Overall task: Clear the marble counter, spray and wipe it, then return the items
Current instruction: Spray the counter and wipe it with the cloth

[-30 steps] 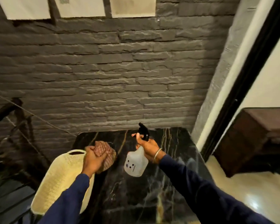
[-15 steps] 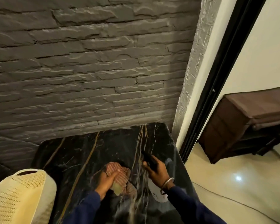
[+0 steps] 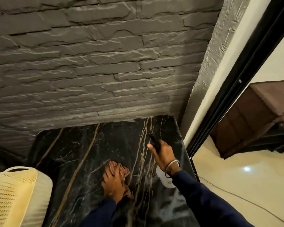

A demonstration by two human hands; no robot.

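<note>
The black marble counter (image 3: 88, 153) with gold veins runs from the stone wall toward me. My left hand (image 3: 113, 182) presses flat on a reddish checked cloth (image 3: 123, 171) lying on the marble near the middle. My right hand (image 3: 164, 154) grips the black trigger head of a white spray bottle (image 3: 162, 177), nozzle pointing toward the wall. The bottle's body hangs below my wrist, mostly hidden. A pale wet patch (image 3: 172, 203) shows on the marble near my right forearm.
A cream perforated basket (image 3: 15, 194) stands at the counter's left edge. The grey stone wall (image 3: 97, 71) closes the back. On the right are a black door frame (image 3: 228, 99), a glossy cream floor (image 3: 236, 177) and a dark wooden cabinet (image 3: 252, 120).
Both hands came down from the air to the counter. The cloth went from held up beside the basket to pressed on the marble. The view moved closer and right.
</note>
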